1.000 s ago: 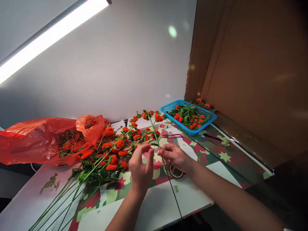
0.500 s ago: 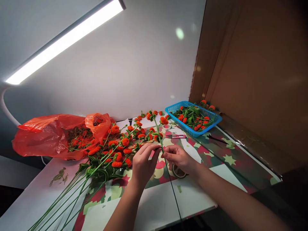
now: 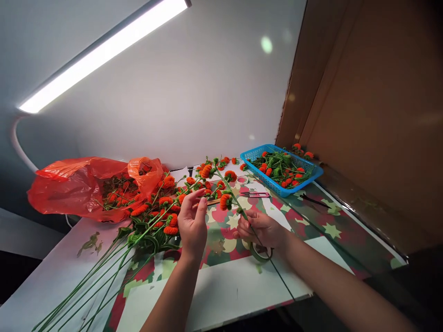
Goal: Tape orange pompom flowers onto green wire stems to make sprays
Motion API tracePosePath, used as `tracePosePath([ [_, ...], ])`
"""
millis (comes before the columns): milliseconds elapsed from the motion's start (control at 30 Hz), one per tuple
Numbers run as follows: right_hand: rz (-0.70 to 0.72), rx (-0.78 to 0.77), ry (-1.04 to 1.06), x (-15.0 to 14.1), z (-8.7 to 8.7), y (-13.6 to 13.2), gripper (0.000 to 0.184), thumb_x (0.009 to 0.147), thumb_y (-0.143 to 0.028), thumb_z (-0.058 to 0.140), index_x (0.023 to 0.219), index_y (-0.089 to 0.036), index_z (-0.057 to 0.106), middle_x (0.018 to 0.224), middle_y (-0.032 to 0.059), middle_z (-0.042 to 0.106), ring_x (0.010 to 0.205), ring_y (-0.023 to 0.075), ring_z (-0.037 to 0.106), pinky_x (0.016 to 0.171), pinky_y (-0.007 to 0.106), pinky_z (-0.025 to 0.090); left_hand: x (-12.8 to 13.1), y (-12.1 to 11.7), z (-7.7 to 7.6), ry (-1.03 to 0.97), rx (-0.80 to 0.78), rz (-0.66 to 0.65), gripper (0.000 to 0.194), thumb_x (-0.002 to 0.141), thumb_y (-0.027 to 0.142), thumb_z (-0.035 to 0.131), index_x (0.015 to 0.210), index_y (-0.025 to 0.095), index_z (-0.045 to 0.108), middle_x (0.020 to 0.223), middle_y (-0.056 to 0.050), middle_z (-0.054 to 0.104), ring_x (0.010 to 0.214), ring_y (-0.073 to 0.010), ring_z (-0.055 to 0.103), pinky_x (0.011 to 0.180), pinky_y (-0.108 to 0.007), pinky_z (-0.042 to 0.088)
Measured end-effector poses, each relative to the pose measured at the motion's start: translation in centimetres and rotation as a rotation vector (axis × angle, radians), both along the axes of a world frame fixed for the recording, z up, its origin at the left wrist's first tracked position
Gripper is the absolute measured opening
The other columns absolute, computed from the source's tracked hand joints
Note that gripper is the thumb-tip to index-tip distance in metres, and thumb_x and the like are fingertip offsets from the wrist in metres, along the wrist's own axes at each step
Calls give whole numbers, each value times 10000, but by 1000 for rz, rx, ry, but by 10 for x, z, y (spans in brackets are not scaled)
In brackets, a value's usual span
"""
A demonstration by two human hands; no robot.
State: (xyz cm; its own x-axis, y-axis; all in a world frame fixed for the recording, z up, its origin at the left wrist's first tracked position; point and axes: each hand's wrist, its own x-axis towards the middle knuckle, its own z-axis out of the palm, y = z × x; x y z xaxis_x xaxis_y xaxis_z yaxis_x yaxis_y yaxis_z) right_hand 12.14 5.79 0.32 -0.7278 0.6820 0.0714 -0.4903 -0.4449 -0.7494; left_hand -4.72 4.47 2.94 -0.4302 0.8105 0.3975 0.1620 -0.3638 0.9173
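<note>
My right hand (image 3: 261,228) is closed around the green stem of a craft flower stem (image 3: 236,198), which leans up to the left. Orange fuzzy blooms and small green leaves run along its upper part, and the thin bare stem reaches down past the table's front edge. My left hand (image 3: 193,226) is raised beside it, off the stem, with thumb and fingers apart and nothing visible between them. Partly hidden under my right hand lies a roll of tape (image 3: 260,256). Finished-looking orange flower stems (image 3: 169,220) lie in a bunch just left of my left hand.
At the left sits a red plastic bag (image 3: 76,184) with orange flowers inside. A blue basket (image 3: 282,190) of flower pieces stands at the back right. Pink-handled snips (image 3: 255,195) and a small white roll (image 3: 242,180) lie behind my hands. A lamp (image 3: 107,55) hangs above.
My left hand has let go of the stem and moved away to the left. My right hand keeps its hold, and the stem now tilts more to the left.
</note>
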Motion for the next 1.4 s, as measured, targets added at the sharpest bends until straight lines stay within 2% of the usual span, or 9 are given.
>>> tracePosePath([
  [100,-10,12,-1,-1,-1,2,381,602,-445,764,536,-174,506,440,-74,378,444,72,341,659,293,397,0,1,-3,-33,-63,-17,182,778,332,589,897,198,623,863,-14,617,762,-130,554,674,-217,425],
  [200,-196,56,-158,-1,-2,5,311,630,-414,747,591,-162,569,463,-66,392,443,66,307,516,239,319,8,-3,-6,-82,-96,-105,152,739,332,627,737,183,596,668,25,555,617,-102,500,590,-198,401],
  [367,-661,244,-402,-3,-1,9,284,667,-402,706,589,-152,596,468,-55,413,445,66,308,438,224,211,31,-12,-13,-89,-321,-520,250,641,364,723,650,146,598,572,16,557,503,-93,496,490,-202,394],
  [467,-777,262,-438,-4,0,11,306,661,-405,707,550,-152,575,462,-52,428,446,66,333,444,226,236,43,-15,-19,-155,-414,-627,260,671,381,705,707,136,623,559,-1,599,465,-106,534,464,-212,415],
  [600,-680,172,-367,-1,3,11,286,643,-416,725,624,-147,631,446,-57,431,441,68,347,444,222,250,47,-17,-22,-345,-444,-696,273,733,396,657,754,125,628,525,-1,599,408,-91,528,428,-196,416],
  [833,-309,127,-190,14,12,6,331,611,-411,759,529,-156,564,446,-49,475,424,69,412,478,231,330,41,-23,-24,-650,-551,-1161,259,752,395,648,788,140,616,529,1,608,358,-94,551,390,-181,423],
  [933,-347,108,-202,16,10,8,307,584,-383,781,557,-157,576,494,-48,500,435,62,419,480,225,341,43,-23,-24,-588,-572,-1111,278,749,405,649,855,148,642,633,-27,650,506,-125,622,500,-227,495],
  [1133,-582,155,-321,11,-4,19,233,589,-312,785,608,-156,613,531,-56,516,452,50,391,440,202,288,46,-19,-23,-211,-387,-634,214,694,331,707,652,132,642,522,-9,607,481,-106,547,487,-210,437],
  [1400,-355,102,-240,15,-2,19,199,686,-330,726,709,-142,662,481,-51,490,463,58,403,456,192,308,41,-19,-20,-478,-446,-813,209,730,323,681,737,115,667,670,-42,653,558,-96,580,524,-195,448],
])
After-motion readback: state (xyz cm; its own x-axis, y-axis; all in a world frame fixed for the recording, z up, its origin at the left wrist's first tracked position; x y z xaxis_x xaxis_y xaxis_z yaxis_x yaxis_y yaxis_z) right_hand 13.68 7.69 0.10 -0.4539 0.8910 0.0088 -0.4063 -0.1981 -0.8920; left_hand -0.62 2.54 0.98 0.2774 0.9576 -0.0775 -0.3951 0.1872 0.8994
